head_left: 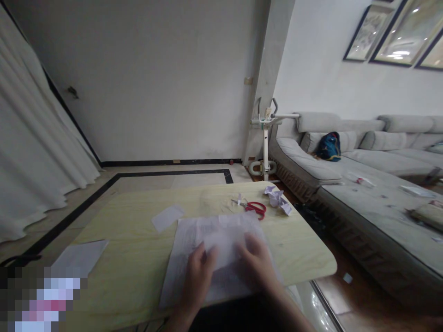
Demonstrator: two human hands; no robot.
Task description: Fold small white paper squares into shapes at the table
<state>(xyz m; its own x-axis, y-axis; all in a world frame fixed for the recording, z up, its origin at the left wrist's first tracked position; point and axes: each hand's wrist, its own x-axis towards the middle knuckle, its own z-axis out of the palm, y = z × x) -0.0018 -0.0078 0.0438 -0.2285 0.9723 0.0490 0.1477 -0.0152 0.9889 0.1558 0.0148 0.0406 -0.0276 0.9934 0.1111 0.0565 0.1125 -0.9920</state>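
Observation:
A small white sheet of paper (224, 251) is between my hands, above a larger printed sheet (180, 281) spread on the table. My left hand (201, 265) pinches the small sheet at its left side, thumb against fingers. At its right edge is my right hand (256, 258), its fingertips smeared by motion, so I cannot tell whether they grip the paper. Red-handled scissors (256, 207) lie just past the large sheet, blades pointing left. Folded paper pieces (276, 198) sit at the table's far right corner.
On the pale wooden table (131, 258) lie a loose white slip (168, 217) and more paper (81, 258) near the left edge. Pixelated blocks cover the lower left corner. A grey sofa (374, 203) stands to the right, with white exercise equipment (266, 147) beyond the table.

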